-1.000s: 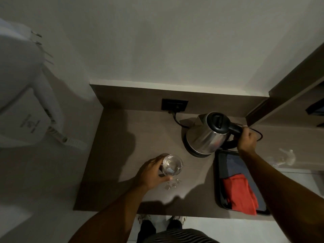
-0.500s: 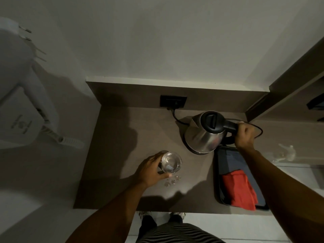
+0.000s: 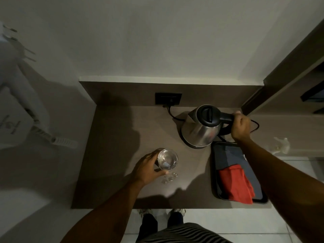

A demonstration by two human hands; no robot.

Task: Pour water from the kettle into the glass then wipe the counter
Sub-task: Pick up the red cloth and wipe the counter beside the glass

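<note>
My right hand (image 3: 241,126) stays closed round the black handle of the steel kettle (image 3: 201,128), which over the last second has gone from leaning toward the glass (image 3: 167,159) to sitting upright at the far right of the counter (image 3: 114,155), seemingly back on its base. My left hand (image 3: 147,168) still cups the glass, with droplets (image 3: 169,178) just near of it. Pouring looks finished; I judge wiping comes next, using the red cloth (image 3: 235,185) in the black tray (image 3: 214,174).
</note>
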